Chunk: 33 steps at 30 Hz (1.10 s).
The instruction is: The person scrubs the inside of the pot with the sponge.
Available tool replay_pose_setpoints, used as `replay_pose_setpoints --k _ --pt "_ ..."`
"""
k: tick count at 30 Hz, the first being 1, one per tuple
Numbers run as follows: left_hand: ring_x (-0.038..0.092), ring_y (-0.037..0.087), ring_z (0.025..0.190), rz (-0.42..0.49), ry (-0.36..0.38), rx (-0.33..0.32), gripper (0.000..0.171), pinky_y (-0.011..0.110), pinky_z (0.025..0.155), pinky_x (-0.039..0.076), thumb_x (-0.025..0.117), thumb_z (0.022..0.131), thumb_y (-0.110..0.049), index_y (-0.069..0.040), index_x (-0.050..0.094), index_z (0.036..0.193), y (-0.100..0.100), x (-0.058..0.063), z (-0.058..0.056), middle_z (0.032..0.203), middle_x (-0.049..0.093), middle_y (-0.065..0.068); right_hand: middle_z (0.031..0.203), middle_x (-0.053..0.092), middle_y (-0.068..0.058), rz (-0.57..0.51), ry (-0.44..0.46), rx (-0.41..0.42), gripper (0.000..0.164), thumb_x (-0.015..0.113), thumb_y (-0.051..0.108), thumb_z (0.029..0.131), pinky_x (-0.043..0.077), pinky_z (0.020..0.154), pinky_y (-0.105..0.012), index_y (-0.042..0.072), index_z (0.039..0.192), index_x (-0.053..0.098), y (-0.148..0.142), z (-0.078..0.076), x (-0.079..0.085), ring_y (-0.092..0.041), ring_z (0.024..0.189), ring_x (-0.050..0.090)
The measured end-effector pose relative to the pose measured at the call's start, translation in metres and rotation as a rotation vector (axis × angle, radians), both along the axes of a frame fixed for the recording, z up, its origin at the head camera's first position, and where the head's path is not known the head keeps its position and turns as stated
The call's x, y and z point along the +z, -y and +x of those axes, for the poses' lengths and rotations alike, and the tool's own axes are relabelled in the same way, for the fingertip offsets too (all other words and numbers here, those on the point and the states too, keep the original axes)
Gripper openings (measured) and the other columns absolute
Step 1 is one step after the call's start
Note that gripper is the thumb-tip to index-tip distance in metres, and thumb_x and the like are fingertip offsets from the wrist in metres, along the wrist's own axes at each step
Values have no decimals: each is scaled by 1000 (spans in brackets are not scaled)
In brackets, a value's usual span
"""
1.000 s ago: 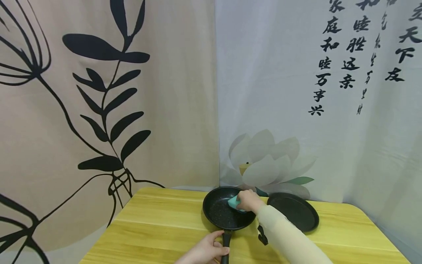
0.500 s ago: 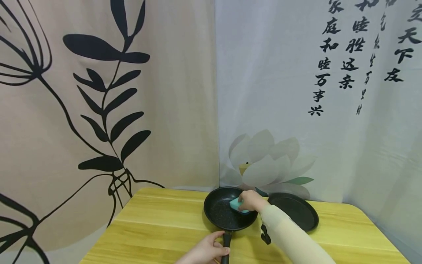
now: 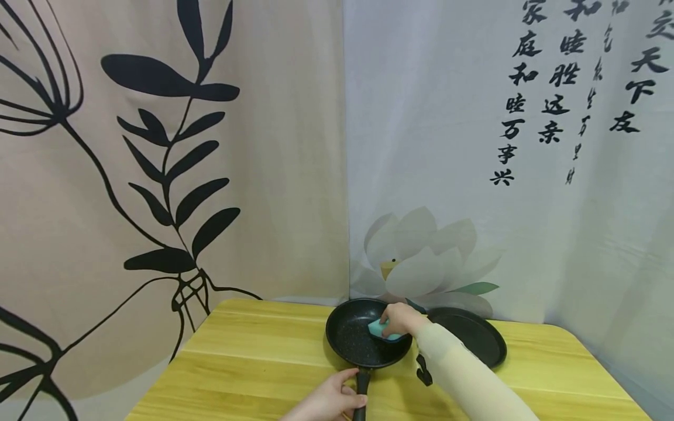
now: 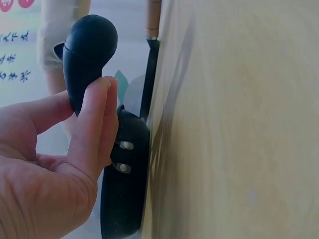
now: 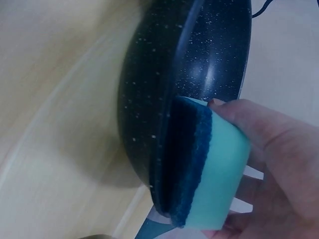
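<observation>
A person's L hand (image 3: 337, 397) grips the handle (image 4: 89, 47) of a blk frying pan (image 3: 363, 349) nr the middle of the worktop (image 3: 253, 351)'s far edge, while the R hand (image 3: 402, 318) holds a sponge (image 5: 219, 169) at the pan's inner R wall. L thumb & fingers are curled round the handle; R thumb & fingers pinch the sponge btwn them. Whether the pan's base sits fully flat, can't tell.

Pan looks rigid & prob. of med. weight, its coating likely slick, esp. if wet; best held by the handle, w/ a firm grip vs. twisting. Sponge is prob. v. light & soft, scrub layer a bit stiffer; best pinched by the pale foam.

In detail: pan is round, dark & glossy w/ white flecks, two pale rivets (image 4: 124, 145) showing where the handle joins. Sponge is mint green w/ a rough dk-blue layer, that side turned to the pan. A flat blk pan (image 3: 474, 333) lies btwn it & the far R corner, partly behind the R sleeve (image 3: 463, 368).
</observation>
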<state>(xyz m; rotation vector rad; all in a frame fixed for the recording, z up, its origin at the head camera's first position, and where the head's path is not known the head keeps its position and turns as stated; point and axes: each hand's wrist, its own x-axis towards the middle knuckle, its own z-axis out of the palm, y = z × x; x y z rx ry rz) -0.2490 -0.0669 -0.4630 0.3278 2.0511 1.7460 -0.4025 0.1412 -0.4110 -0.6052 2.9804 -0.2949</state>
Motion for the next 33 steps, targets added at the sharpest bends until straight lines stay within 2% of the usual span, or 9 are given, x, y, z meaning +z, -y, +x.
replay_pose_setpoints --k 5,15,24,33 --pt "62 12 61 -17 -12 2 60 28 57 54 65 92 -7 15 35 140 0 1 -1 79 67 8 110 68 -3 5 36 -31 25 81 23 74 50 87 -44 15 97 77 -2 3 6 -27 103 61" --pt "65 17 70 -57 29 -9 61 32 65 55 65 93 -10 15 35 140 -1 1 -4 82 68 9 97 68 4 33 87 -44 19 84 23 72 51 84 -41 18 89 76 -4 8 16 -19 93 62" --pt "61 12 65 -43 3 -18 59 24 58 47 65 93 -9 17 36 138 0 -2 -2 79 67 5 92 67 8 63 157 -46 17 84 24 72 52 83 -42 22 86 75 -6 13 22 -18 90 62" --pt "61 11 64 -29 -3 -29 59 24 58 48 64 93 -8 16 36 139 0 -4 -5 80 67 6 92 67 12 78 204 -41 16 82 25 71 49 90 -44 26 85 75 -13 16 29 -15 94 60"
